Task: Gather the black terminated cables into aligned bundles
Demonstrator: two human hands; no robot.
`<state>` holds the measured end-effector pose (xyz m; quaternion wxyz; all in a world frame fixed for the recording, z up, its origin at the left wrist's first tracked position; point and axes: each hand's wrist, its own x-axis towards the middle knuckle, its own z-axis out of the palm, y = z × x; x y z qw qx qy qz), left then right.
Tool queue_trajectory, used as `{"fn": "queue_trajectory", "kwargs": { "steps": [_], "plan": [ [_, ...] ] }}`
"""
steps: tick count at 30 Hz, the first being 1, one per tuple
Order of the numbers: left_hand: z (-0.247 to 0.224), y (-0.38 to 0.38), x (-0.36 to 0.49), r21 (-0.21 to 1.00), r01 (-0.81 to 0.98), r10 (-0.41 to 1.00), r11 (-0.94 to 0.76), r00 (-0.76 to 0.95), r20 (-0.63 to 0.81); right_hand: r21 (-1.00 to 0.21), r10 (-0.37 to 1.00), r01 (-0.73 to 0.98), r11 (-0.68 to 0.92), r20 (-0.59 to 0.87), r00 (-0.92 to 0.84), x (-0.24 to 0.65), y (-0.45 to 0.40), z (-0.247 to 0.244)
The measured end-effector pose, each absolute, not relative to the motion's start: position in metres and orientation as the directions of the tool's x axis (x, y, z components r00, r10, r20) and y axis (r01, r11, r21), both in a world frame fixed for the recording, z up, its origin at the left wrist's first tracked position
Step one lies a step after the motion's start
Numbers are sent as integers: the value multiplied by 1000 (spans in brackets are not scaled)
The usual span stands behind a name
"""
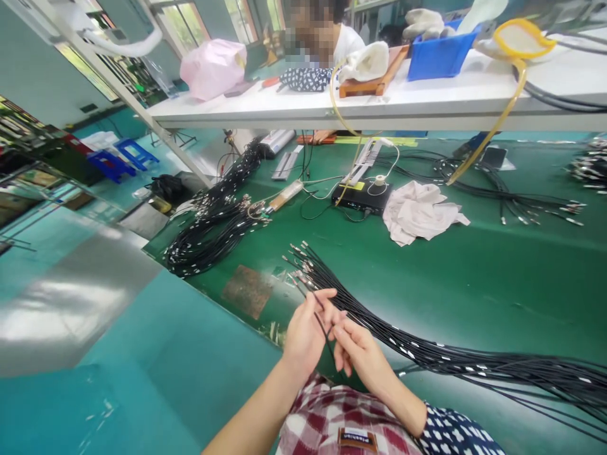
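Your left hand [302,332]: fingers curl around thin black cables [321,321]. Right hand [363,355]: fingers bunched, pinch unclear. Cable bundle [412,347] lies just beyond both, long axis slanting nearer rightward.

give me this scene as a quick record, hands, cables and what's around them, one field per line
left hand: raised, with thin black cables across its fingers
right hand: fingers curled beside the left hand, at the same cables; exact grip unclear
nearest bundle: long black cables on the green tabletop
other bundle: coiled black cables, farther left
beyond: crumpled pale cloth beside a black box
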<state>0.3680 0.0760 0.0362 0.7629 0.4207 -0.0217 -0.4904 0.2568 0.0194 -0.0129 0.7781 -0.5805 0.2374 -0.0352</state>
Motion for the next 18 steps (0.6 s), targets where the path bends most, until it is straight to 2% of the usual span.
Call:
{"fn": "queue_trajectory", "kwargs": {
  "steps": [2, 4, 6, 8, 10, 14, 16, 18],
  "plan": [
    [26, 87, 373, 654, 715, -673, 249, 613, -414, -952, -291, -248, 180, -293, 911, 257, 8, -29],
    [15, 102, 383, 624, 733, -606, 271, 634, -480, -930, -428, -322, -178, -221, 876, 259, -10, -49],
    [5, 119, 395, 567, 790, -601, 234, 576, -554, -717, -541, -453, -530, -126, 832, 260, -29, -70],
    [-2, 135, 403, 504, 841, -616, 197, 506, -603, -520, -529, -497, -695, -99, 843, 262, -42, -88],
    [-6, 147, 406, 479, 857, -621, 191, 484, -617, -479, -492, -478, -736, -106, 864, 264, -49, -97],
    [-6, 150, 400, 521, 830, -597, 199, 524, -607, -522, -512, -480, -705, -94, 854, 262, -52, -91],
    [-7, 146, 398, 547, 816, -593, 187, 538, -600, -635, -536, -481, -604, -123, 835, 257, -52, -83],
    [-8, 141, 398, 570, 806, -589, 161, 542, -600, -802, -553, -445, -398, -177, 814, 250, -51, -75]
  ]
}}
